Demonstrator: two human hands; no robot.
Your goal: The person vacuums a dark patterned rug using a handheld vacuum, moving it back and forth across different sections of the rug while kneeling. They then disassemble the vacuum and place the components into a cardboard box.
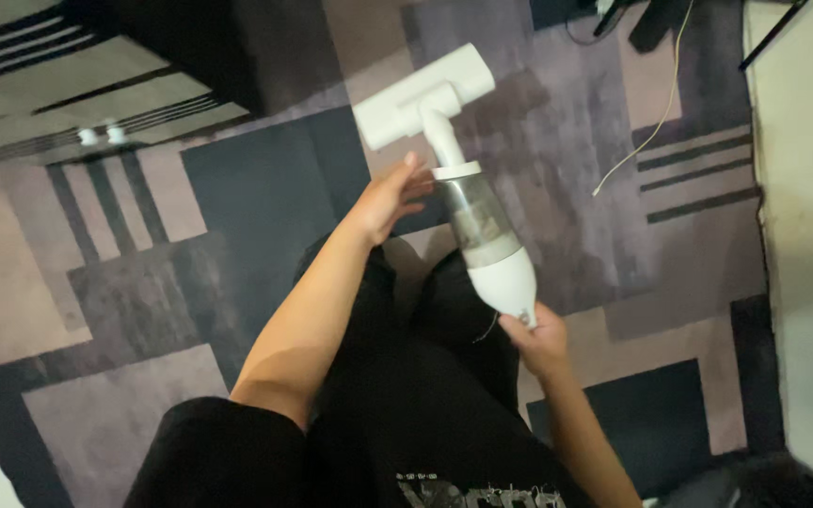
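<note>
Right hand [540, 341] grips vacuum [482, 226] base (tilted); left hand [390, 199] steadies collar.

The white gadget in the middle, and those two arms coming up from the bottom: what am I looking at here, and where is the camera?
There is one picture, taken by a camera worn on a person's head and looking down, so the arms are the person's own. You also see their black clothes at the bottom.

The white gadget is a small handheld vacuum cleaner with a see-through dust chamber in the middle and a wide white brush head at the far end. The right hand grips its rear end. The left hand reaches toward the collar where the nozzle meets the chamber, its fingers touching or almost touching it.

Below is a carpet patterned in grey, beige and dark blocks. A thin pale cord lies on it at the upper right, and a pale wall or panel runs down the right edge.
</note>
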